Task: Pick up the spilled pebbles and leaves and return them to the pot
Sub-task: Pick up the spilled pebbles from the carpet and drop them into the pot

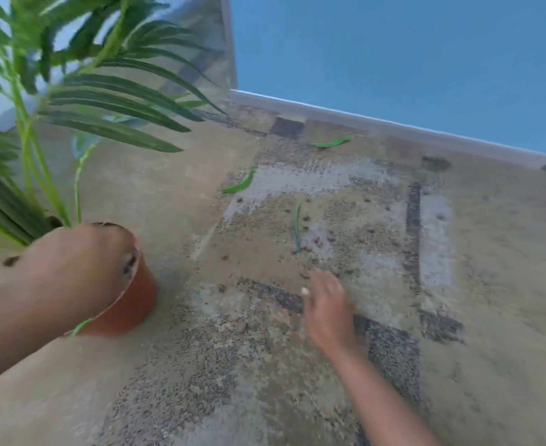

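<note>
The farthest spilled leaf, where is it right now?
In the head view, the farthest leaf lies on the carpet upper centre, just short of the baseboard under the blue wall.

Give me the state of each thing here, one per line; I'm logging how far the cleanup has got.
Pot: upright on the carpet, plant in it.
Leaves: three loose on the carpet, not picked up.
Pebbles: scattered on the carpet.
Right hand: fingers spread, reaching over the carpet, empty.
Left hand: hidden; only the forearm shows, across the pot.
</note>
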